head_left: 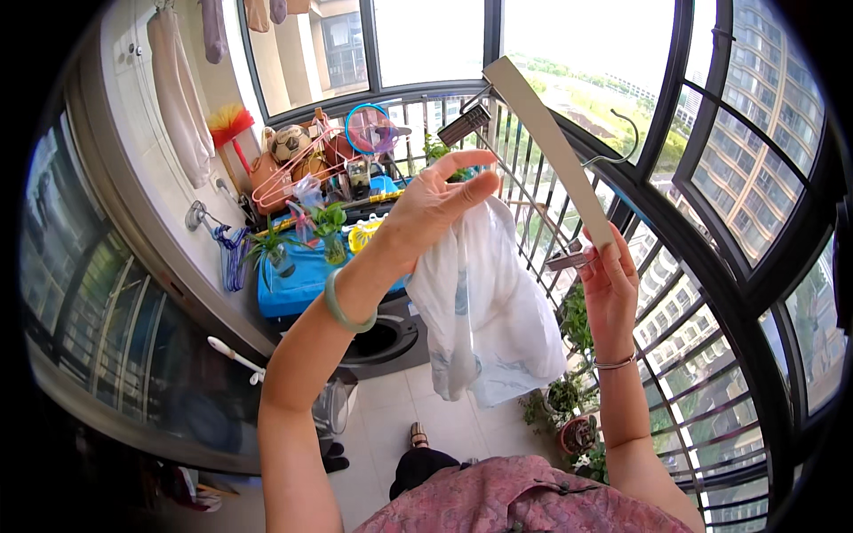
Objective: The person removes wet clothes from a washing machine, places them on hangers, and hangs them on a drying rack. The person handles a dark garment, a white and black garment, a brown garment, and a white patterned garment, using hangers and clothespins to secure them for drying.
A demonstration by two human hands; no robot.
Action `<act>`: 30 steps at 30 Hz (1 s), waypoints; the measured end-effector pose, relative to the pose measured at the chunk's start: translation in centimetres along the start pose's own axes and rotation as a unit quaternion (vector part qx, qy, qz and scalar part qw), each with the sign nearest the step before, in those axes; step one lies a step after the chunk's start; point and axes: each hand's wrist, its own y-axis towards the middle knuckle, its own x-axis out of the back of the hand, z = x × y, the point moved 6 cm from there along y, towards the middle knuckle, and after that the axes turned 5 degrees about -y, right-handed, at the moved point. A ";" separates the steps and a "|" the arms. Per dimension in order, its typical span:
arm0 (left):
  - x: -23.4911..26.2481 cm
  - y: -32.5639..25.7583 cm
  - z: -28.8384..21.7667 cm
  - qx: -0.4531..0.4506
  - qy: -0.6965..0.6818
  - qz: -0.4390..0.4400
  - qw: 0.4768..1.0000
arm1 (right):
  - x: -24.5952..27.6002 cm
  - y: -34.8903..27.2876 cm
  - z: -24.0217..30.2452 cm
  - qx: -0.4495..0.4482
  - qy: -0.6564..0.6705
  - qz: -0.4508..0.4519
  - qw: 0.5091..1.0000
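Observation:
My right hand (613, 277), a bracelet on its wrist, grips one end of a clip hanger (555, 151). The hanger has a flat beige arm, a wire hook and a thin metal bar with two clips. Its near clip (565, 259) is at my right fingertips; the far clip (465, 126) hangs above my left hand. A thin white garment (489, 302) hangs crumpled beneath my left hand (444, 200), apparently held by the lower fingers, which are hidden. The thumb and forefinger of that hand point toward the hanger's bar without holding it.
A front-loading washer (382, 342) stands ahead, under a blue cover (302, 289) with plants, balls and pink hangers (289, 182). Blue hangers (233, 258) hang on the left wall. Railing and windows curve around the right, with potted plants (577, 431) low beside them.

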 end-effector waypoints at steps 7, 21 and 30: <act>-1.8 -9.2 -1.2 -0.029 0.050 -0.027 0.998 | 1.0 -11.8 -1.0 -0.128 -0.064 0.014 0.990; -6.1 -30.0 -2.7 0.068 0.300 0.120 0.944 | -17.0 -25.6 2.2 -0.060 -0.318 0.230 0.918; -8.8 -36.7 -5.3 0.164 0.389 0.116 0.899 | -13.9 -31.8 4.5 -0.161 -0.292 0.164 0.928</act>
